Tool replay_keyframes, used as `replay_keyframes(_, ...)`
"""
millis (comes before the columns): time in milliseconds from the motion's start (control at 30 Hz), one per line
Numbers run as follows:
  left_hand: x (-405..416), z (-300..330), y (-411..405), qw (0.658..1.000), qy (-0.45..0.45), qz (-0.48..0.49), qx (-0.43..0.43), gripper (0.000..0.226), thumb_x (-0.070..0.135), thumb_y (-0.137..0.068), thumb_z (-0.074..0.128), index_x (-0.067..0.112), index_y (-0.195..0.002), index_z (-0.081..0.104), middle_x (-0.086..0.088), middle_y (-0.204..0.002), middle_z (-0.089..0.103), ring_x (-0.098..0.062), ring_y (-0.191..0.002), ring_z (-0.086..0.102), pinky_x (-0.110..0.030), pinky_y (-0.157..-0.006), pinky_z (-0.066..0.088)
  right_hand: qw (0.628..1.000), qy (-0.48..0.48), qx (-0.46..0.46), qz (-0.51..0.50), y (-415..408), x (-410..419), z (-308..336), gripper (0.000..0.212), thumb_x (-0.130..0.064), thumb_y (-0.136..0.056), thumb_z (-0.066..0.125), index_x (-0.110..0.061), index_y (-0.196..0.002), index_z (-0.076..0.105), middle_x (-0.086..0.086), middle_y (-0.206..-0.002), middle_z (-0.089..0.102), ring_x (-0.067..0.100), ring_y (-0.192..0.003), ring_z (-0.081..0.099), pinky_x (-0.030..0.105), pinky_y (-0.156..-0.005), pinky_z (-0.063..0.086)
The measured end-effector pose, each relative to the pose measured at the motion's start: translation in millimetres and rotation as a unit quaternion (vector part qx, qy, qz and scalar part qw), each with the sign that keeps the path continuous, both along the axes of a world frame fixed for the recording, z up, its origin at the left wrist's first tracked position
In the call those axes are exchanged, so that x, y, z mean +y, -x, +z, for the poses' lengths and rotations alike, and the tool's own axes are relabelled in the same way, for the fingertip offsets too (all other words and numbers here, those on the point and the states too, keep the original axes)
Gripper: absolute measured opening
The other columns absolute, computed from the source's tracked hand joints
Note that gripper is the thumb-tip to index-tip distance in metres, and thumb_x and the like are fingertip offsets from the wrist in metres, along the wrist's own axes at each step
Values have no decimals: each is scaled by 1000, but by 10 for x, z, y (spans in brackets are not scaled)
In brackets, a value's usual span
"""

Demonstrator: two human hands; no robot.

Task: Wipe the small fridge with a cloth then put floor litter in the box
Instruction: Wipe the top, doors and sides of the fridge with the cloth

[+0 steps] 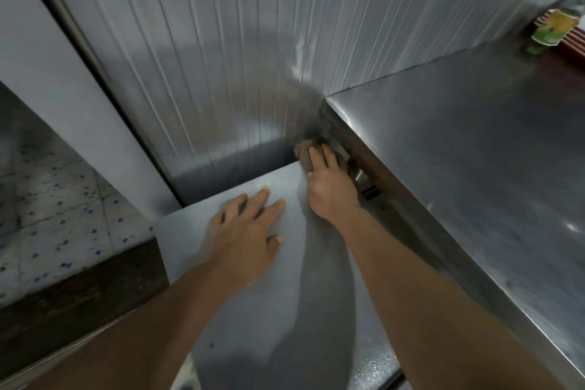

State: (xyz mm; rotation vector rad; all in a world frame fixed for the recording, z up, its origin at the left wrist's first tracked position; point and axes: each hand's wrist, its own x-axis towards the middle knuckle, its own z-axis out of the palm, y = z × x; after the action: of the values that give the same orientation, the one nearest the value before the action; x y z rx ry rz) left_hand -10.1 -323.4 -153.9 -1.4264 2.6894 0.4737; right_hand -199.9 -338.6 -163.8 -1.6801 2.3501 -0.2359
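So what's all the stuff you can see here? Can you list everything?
small fridge: one, pale grey flat top, bottom centre, under both hands
cloth: one, brown, at the fridge's far right corner, under the right hand
steel table: one, shiny silver, right side, higher than the fridge top
wall panels: ribbed, grey, behind the fridge and table
packet: one, yellow and green, far right, at the table's back edge; too blurry to tell what it is
floor tiles: pale with small blue spots, left side
left hand: one, lying flat on the fridge top, fingers spread
right hand: one, pressing the cloth beside the table's edge
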Motion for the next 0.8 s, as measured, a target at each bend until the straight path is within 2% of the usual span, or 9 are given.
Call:
replay_keyframes(133,-12,33,-18,1000,-22,-4,-2,60,51,-93,37,45,-145,8,15,-157,-7,-24,-143,1,-44,-113,15,999,11,-23,21,4,-148,27,49,-22,-97,35,-19,-145,25,7,-155,16,33,-138,21,48,-111,26)
replay_keyframes(267,-29,122,-72,999,-41,-30,4,65,45,-92,44,38,-147,10,11,-158,-7,-23,-143,1,-42,-113,15,999,36,8,40,-62,274,-1,53,-26,-98,34,-17,-148,19,7,-155,16,33,-140,19,46,-113,25)
replay_keyframes(400,59,91,-475,999,-25,13,18,65,39,-87,51,32,-144,19,3,-156,-2,-26,-140,6,-42,-111,18,1000,15,-6,-8,29,144,15,54,-25,-98,35,-18,-148,16,10,-155,17,33,-140,21,45,-114,25)
replay_keyframes(533,167,37,-906,999,15,33,24,62,45,-84,51,33,-140,27,-2,-152,10,-26,-136,14,-38,-107,24,999,20,21,-17,-140,-113,24,47,-19,-96,37,-16,-142,30,9,-152,24,37,-136,24,49,-111,24)
replay_keyframes(667,180,40,-989,998,8,24,53,63,43,-85,51,31,-141,26,-1,-151,11,-24,-135,13,-36,-106,26,991,67,80,84,-745,23,31,44,-21,-90,40,-13,-132,47,10,-139,44,35,-127,39,45,-109,25)
replay_keyframes(800,265,43,-1049,997,10,31,66,62,39,-85,52,29,-140,27,1,-152,11,-21,-137,12,-36,-105,28,981,56,33,183,-1375,133,10,55,-36,-88,27,-16,-136,44,7,-143,42,30,-133,33,45,-113,21)
